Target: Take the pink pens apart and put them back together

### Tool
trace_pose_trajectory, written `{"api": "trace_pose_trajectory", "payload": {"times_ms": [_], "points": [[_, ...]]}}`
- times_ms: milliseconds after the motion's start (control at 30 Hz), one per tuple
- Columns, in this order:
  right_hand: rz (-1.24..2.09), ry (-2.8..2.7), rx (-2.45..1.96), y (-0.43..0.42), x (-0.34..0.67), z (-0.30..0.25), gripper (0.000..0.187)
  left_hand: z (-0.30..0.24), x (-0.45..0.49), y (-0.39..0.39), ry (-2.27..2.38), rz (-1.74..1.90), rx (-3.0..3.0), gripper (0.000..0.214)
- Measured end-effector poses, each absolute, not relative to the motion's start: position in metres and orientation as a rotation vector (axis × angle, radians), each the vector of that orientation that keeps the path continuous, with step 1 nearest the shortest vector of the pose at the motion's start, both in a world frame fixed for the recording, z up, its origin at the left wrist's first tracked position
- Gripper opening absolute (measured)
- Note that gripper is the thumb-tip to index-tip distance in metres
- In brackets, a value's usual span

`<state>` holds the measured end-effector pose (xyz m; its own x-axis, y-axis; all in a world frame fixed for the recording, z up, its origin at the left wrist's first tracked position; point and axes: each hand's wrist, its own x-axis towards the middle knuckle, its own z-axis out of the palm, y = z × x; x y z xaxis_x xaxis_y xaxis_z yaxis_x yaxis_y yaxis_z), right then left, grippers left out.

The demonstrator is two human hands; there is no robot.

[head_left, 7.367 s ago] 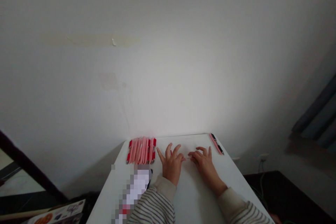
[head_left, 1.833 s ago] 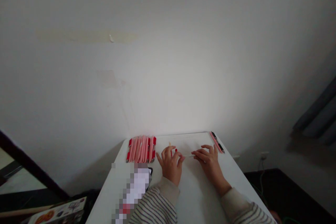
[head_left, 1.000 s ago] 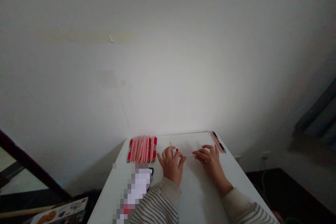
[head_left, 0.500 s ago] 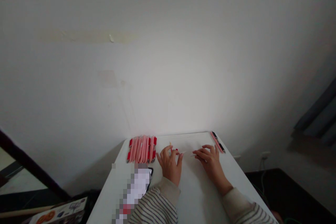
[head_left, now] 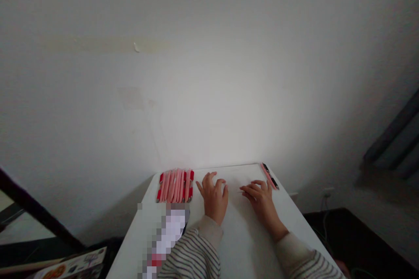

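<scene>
My left hand (head_left: 214,196) rests on the white table (head_left: 238,244) just right of a row of several pink pens with red ends (head_left: 175,185). Its fingers are curled down with the tips on the tabletop, and whatever lies under them is hidden. My right hand (head_left: 260,198) lies a little to the right, fingers drawn together in a pinch on a thin pale rod (head_left: 241,191) that points toward the left hand. A single pink pen with black ends (head_left: 269,176) lies beyond the right hand, near the table's far right corner.
The table stands against a plain white wall (head_left: 209,74). A blurred-out object (head_left: 165,237) lies at the left near my sleeve. A printed box (head_left: 68,266) sits low at the left, and a dark floor with a cable (head_left: 330,226) is at the right.
The left hand has reached forward and curled down on the table. The small red-tipped piece it held up before no longer shows. The right hand has hardly moved.
</scene>
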<state>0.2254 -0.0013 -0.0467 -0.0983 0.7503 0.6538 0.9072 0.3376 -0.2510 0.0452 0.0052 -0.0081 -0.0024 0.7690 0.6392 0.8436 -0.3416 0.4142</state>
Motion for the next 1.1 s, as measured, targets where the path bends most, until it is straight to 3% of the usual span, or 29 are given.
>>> {"api": "trace_pose_trajectory", "payload": {"times_ms": [133,400,1100], "points": [[-0.277,-1.884,-1.454,0.000,0.226,-0.048,0.021,-0.002,0.046,0.016,-1.741,-1.178,-2.101,0.022],[-0.304,-1.875,-1.458,-0.001,0.226,-0.047,0.023,-0.001,0.050,0.018,-1.524,-0.918,-2.203,0.017],[-0.286,-1.877,-1.471,-0.001,0.227,-0.047,0.021,-0.006,0.043,0.024,-1.903,-1.172,-2.114,0.007]]}}
